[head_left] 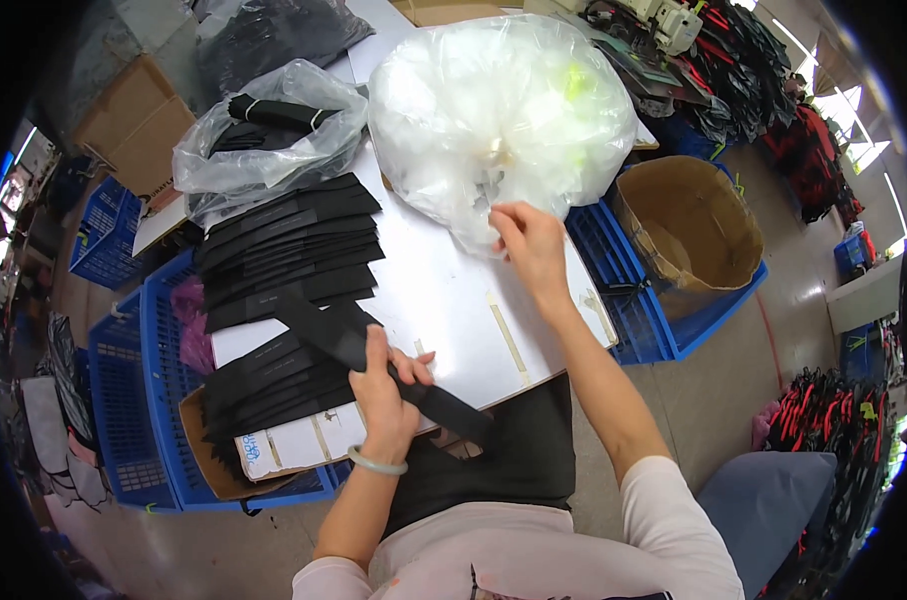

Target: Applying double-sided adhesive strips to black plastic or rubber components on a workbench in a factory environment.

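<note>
A long flat black fabric strip (452, 413) lies slantwise across my left hand (384, 395), which is closed around its middle. One end of the strip reaches over the stacked black strips (294, 240) on the white table; the other points toward my lap. My right hand (534, 250) is at the near edge of a large, puffed-up clear plastic bag (504, 110), its thumb and forefinger pinched together. Whatever is between those fingertips is too small to make out. The bag's contents look white and translucent.
An open clear bag (264, 165) with dark rolled pieces lies at the table's back left. Blue crates (159, 370) stand left of the white table (464, 300). To the right, a brown carton (694, 220) sits in a blue crate (719, 318).
</note>
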`<state>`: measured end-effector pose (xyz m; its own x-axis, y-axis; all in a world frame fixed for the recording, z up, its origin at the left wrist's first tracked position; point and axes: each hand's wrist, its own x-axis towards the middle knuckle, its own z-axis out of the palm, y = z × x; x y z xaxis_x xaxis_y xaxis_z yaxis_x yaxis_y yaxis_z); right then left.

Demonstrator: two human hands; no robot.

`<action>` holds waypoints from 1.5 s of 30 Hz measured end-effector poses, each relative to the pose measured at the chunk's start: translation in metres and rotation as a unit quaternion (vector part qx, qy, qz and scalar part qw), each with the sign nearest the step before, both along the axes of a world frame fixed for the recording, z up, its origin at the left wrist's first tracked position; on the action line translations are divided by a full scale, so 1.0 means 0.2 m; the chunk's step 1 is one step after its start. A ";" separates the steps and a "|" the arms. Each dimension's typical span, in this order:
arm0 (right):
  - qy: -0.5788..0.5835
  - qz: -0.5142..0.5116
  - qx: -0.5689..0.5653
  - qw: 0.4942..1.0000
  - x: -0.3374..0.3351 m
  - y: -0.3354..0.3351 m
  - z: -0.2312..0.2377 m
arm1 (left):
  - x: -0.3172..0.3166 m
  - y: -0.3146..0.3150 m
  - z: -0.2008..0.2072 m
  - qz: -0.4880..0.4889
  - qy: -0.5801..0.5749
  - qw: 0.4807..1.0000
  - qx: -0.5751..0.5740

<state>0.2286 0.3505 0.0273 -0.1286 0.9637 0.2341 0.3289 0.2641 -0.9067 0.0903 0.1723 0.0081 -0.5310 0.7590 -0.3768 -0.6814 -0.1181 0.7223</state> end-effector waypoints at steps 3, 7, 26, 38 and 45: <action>-0.161 -0.065 0.045 0.984 -0.11 0.29 -0.17 | 0.09 -0.05 -0.01 -0.062 0.009 0.998 0.001; -0.229 -0.112 -0.010 0.967 -0.22 0.32 -0.17 | 0.13 -0.11 -0.04 -0.103 -0.018 0.995 0.000; -0.026 0.256 0.053 0.965 0.21 -0.56 0.16 | 0.17 -0.01 0.14 -0.143 0.008 0.984 0.111; 0.064 0.231 -0.082 0.967 0.17 -0.63 0.16 | 0.18 -0.04 0.13 -0.147 0.070 0.981 0.103; 0.009 0.194 0.063 0.979 0.16 -0.64 0.14 | 0.13 -0.06 0.11 -0.134 0.035 0.980 0.145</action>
